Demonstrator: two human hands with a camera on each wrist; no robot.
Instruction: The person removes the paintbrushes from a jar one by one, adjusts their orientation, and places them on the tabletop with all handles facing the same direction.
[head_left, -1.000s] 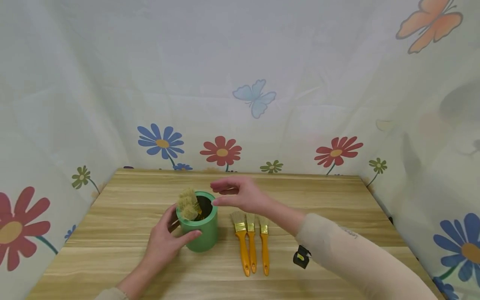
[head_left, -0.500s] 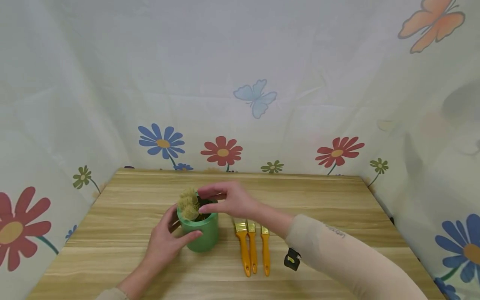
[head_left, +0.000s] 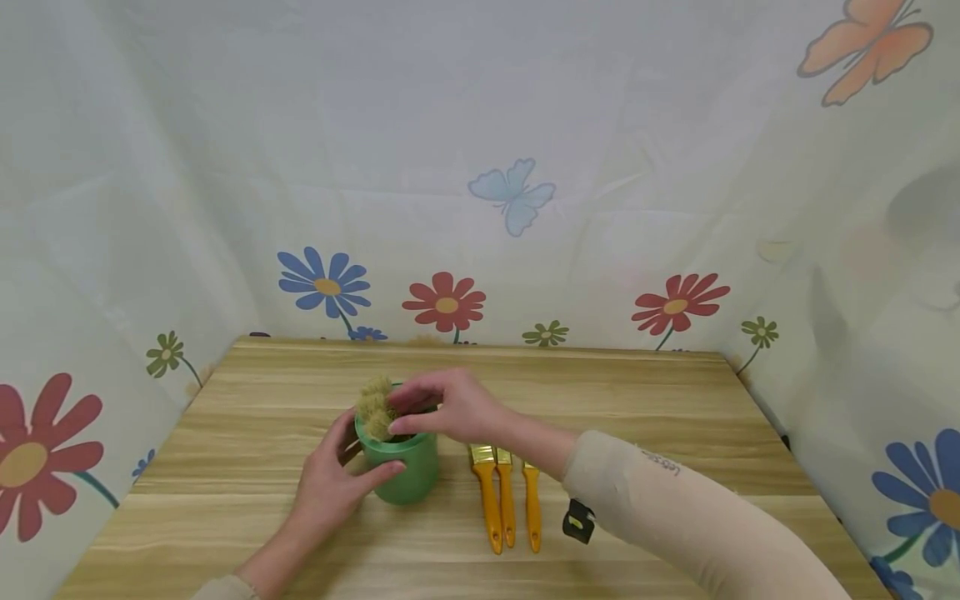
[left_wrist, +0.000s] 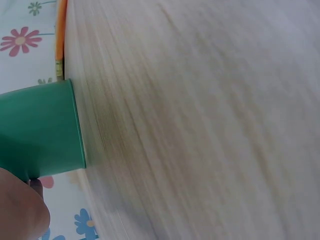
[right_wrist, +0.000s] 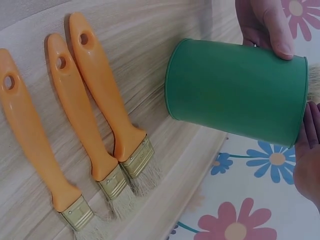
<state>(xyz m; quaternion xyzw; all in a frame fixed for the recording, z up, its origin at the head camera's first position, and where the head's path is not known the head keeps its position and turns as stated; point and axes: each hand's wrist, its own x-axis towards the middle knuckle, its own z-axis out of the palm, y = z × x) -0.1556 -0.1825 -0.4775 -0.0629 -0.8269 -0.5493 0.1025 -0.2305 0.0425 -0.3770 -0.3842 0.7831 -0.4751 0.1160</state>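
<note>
A green cylindrical pot [head_left: 408, 479] stands upright on the wooden table. Pale paintbrush bristles [head_left: 375, 408] stick up at its left side. My left hand [head_left: 326, 479] grips the pot, with the thumb across its front and the fingers round the far left side. From the right, my right hand [head_left: 453, 408] reaches over the rim, and its thumb and fingers overlap the right edge of the bristles. The fingers look extended there in the right wrist view, beside the bristles [right_wrist: 315, 82]. Brush handles inside the pot are hidden.
Three flat paintbrushes [head_left: 489, 504] with orange handles lie side by side right of the pot, under my right forearm. A small black object [head_left: 578, 522] shows at the right sleeve. Flower-printed cloth [head_left: 510, 275] hangs along the table's back and sides.
My right hand has moved left and slightly down, from beside the pot's rim to over its opening and up to the bristles. The left hand and the pot have stayed put.
</note>
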